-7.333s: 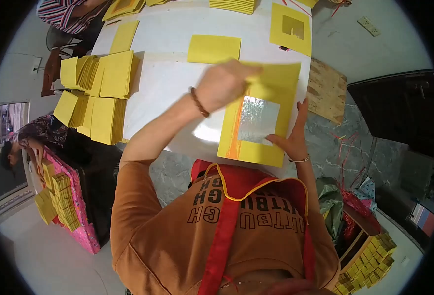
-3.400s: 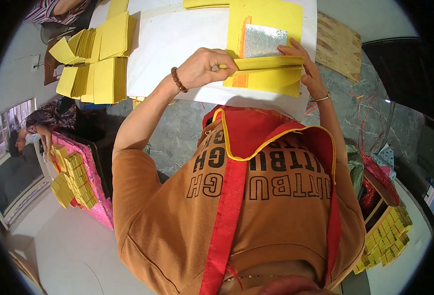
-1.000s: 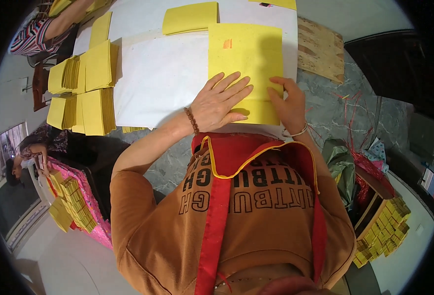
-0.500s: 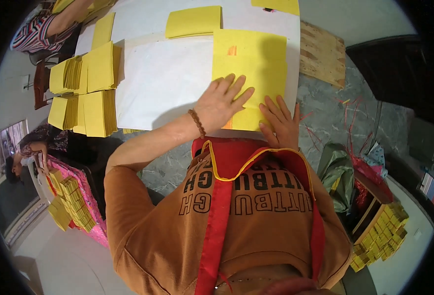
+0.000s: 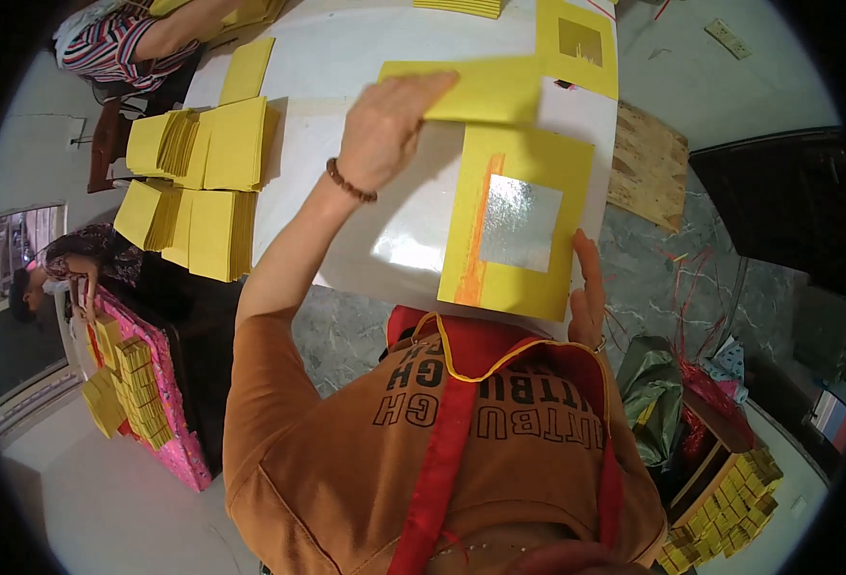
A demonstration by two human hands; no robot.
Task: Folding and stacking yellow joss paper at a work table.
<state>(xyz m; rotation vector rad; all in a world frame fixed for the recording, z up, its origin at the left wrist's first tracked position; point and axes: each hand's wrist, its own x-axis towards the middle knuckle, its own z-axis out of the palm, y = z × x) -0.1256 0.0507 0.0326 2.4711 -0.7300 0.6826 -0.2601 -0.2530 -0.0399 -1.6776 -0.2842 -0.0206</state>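
Observation:
My left hand (image 5: 383,132), with a brown bead bracelet at its wrist, is raised over the white table to the left. Its fingers are closed on the near end of a folded yellow paper piece (image 5: 495,91), which is smeared by motion. In front of me lies a yellow paper sheet (image 5: 576,206) bearing a silver square (image 5: 522,223) and an orange strip (image 5: 481,230) along its left side. My right hand (image 5: 588,287) rests at that sheet's right edge, fingers stretched out, holding nothing visible.
Stacks of folded yellow paper (image 5: 236,144) stand at the table's left. Another yellow sheet with a square (image 5: 581,43) lies at the far right. A co-worker's arm (image 5: 188,29) reaches in at far left. Another person works beside a pink-covered table (image 5: 188,450). A plywood board (image 5: 648,163) is at right.
My left hand has lifted away up and left with a yellow paper piece. The sheet in front of me now shows its silver square and orange strip. My right hand has slid to the edge.

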